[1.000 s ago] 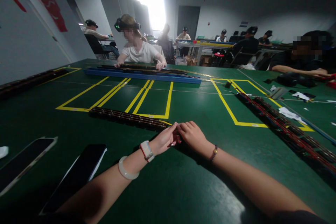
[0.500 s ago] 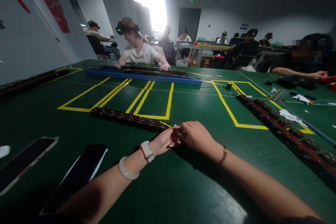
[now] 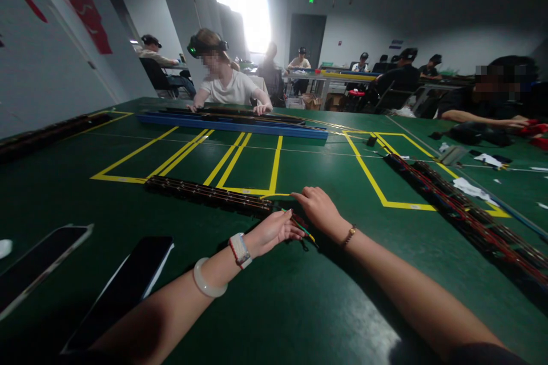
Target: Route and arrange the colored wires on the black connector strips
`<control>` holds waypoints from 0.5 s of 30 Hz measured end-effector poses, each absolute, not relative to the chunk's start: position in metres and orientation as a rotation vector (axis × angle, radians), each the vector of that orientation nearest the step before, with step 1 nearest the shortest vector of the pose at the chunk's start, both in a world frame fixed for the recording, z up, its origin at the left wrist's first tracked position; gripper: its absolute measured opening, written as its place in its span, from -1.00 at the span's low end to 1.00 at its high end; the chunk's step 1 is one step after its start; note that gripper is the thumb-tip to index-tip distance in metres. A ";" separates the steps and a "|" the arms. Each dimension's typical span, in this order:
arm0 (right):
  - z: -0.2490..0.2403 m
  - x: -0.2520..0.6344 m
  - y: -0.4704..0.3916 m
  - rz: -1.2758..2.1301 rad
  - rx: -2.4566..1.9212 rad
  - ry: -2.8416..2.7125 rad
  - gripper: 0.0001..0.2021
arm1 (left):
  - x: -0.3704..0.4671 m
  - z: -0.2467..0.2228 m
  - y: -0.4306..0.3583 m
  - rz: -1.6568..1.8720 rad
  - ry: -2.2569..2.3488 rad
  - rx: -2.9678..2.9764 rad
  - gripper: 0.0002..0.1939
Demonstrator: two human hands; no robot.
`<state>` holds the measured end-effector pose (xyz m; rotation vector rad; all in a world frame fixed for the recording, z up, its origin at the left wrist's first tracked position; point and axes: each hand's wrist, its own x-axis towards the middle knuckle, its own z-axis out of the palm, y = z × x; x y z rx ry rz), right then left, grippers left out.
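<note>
A dark wire harness (image 3: 209,194) lies on the green table, its loose wires spreading at the right end. My left hand (image 3: 276,232), with a watch and a pale bangle at the wrist, has thumb and fingers closed around the loose coloured wires (image 3: 305,229), whose green and yellow ends stick out past the fingers. Just up and to the right, my right hand (image 3: 319,209) pinches the tip of a yellow wire (image 3: 280,195) that stretches from the harness end. A beaded bracelet is on the right wrist.
Two phones (image 3: 124,279) lie at the lower left. Across the table, a person in a white top (image 3: 229,86) handles dark strips on a blue tray (image 3: 240,126). More harnesses (image 3: 462,205) with red wires run along the right. Yellow tape marks the tabletop (image 3: 325,171).
My right hand has moved slightly up and away from my left hand, with the yellow wire now drawn out sideways. Coloured wire ends now show beyond my left fingers.
</note>
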<state>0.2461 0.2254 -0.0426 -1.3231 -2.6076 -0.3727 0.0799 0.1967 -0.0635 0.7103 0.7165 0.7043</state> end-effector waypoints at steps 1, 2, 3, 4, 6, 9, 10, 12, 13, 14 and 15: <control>-0.047 0.245 0.228 -0.365 -1.327 -2.628 -0.71 | 0.080 -0.063 0.197 0.700 0.721 0.707 -0.75; -0.050 0.244 0.231 -0.355 -1.330 -2.653 -0.72 | 0.080 -0.063 0.197 0.697 0.721 0.702 -0.74; -0.053 0.243 0.232 -0.345 -1.328 -2.679 -0.73 | 0.081 -0.063 0.197 0.698 0.721 0.696 -0.74; -0.054 0.242 0.232 -0.337 -1.322 -2.704 -0.74 | 0.081 -0.063 0.196 0.705 0.725 0.687 -0.74; -0.057 0.242 0.232 -0.321 -1.288 -2.740 -0.75 | 0.083 -0.062 0.195 0.739 0.752 0.666 -0.76; -0.059 0.246 0.231 -0.282 -1.222 -2.752 -0.71 | 0.088 -0.061 0.189 0.823 0.790 0.638 -0.82; -0.061 0.248 0.231 -0.260 -1.203 -2.738 -0.70 | 0.090 -0.060 0.187 0.848 0.792 0.634 -0.83; -0.065 0.253 0.231 -0.199 -1.166 -2.684 -0.68 | 0.092 -0.057 0.184 0.871 0.790 0.658 -0.82; -0.067 0.255 0.232 -0.170 -1.153 -2.647 -0.69 | 0.092 -0.056 0.183 0.869 0.799 0.691 -0.81; -0.070 0.256 0.232 -0.148 -1.142 -2.610 -0.70 | 0.091 -0.054 0.183 0.860 0.820 0.738 -0.80; -0.072 0.257 0.233 -0.137 -1.136 -2.575 -0.71 | 0.090 -0.052 0.183 0.847 0.856 0.796 -0.78</control>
